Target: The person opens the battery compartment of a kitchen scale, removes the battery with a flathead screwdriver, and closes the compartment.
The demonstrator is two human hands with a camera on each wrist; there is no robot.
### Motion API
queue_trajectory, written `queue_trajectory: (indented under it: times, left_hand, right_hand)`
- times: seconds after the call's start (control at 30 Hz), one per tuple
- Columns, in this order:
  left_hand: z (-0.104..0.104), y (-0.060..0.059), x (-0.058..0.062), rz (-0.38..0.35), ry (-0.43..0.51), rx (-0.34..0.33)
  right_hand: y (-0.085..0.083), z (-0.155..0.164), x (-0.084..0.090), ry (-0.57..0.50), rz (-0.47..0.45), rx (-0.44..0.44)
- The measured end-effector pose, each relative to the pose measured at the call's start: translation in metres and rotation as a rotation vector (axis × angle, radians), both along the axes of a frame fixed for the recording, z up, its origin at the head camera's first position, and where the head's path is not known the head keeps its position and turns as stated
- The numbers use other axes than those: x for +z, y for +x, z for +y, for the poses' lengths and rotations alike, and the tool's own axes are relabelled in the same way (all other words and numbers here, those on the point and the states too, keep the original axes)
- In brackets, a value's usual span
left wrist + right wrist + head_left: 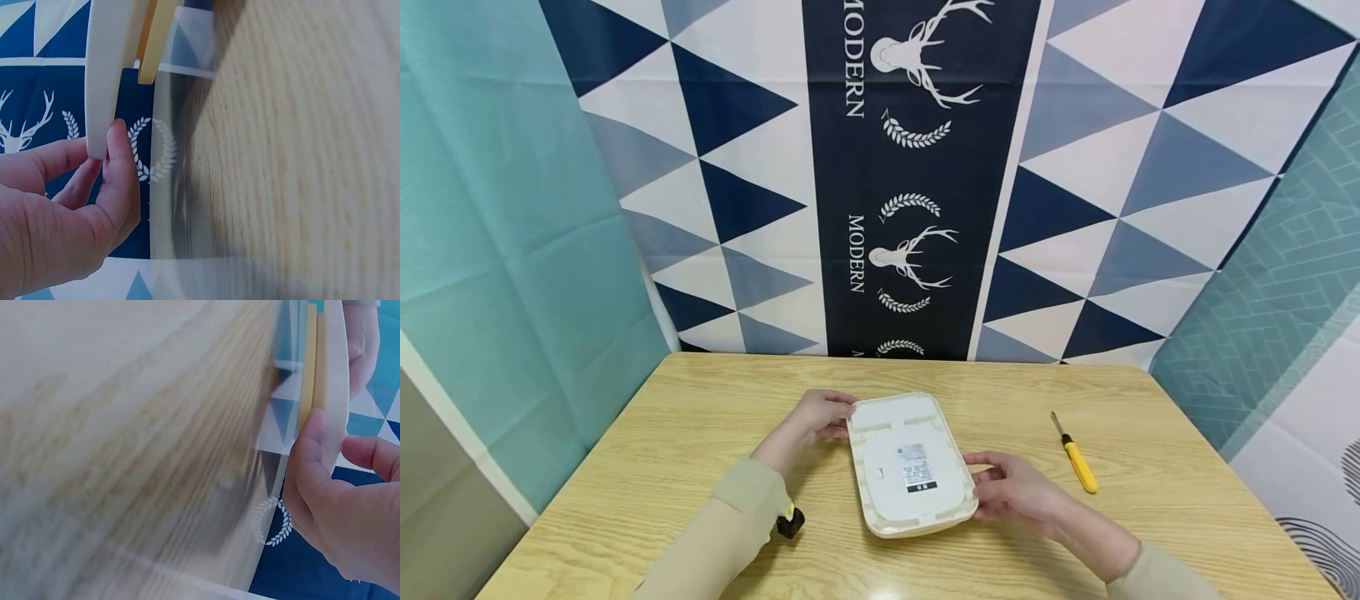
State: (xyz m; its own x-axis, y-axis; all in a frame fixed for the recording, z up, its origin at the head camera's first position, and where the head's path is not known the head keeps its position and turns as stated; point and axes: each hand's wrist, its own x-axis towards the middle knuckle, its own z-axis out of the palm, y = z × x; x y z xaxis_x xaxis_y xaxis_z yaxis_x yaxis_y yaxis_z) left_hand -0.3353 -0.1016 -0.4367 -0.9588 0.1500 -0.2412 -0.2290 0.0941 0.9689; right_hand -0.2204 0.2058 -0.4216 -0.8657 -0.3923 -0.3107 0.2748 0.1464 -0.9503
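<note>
Between my two hands is a white rounded-rectangular device point(887, 492), its label-bearing face turned up toward the head camera. My left hand point(823, 414) pinches its upper left edge; in the left wrist view the thumb and fingers sit on either side of the white rim point(103, 94). At the lower right edge my right hand point(1011, 492) grips it, fingers curled around the side in the right wrist view. A flat yellow part point(156, 44) shows on the face turned toward the table. Both wrist views show the device raised over the wood.
A screwdriver point(1081, 468) with a yellow and black handle lies on the wooden table point(700, 433), right of the device. A small black item point(791, 522) appears beside my left cuff. Patterned cloth point(910, 250) hangs behind the table's far edge, with teal cloth at the left.
</note>
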Motion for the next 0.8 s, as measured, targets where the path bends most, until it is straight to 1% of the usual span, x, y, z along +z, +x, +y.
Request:
queue_trajectory:
  times: [0.1,0.37,0.53,0.8]
  left_hand:
    - [-0.001,0.004,0.001,0.005,0.014,0.02]
    - [-0.006,0.012,0.006,0.016,0.014,0.06]
    - [-0.011,0.018,0.01,0.014,0.046,0.055]
    - [-0.019,0.028,0.019,0.006,0.089,0.038]
  right_hand:
    - [-0.002,0.002,0.002,0.011,0.015,-0.006]
    - [-0.009,0.006,0.007,0.042,0.082,-0.015]
    - [-0.013,0.007,0.008,0.041,0.13,-0.029]
    - [-0.02,0.008,0.011,0.033,0.159,-0.07]
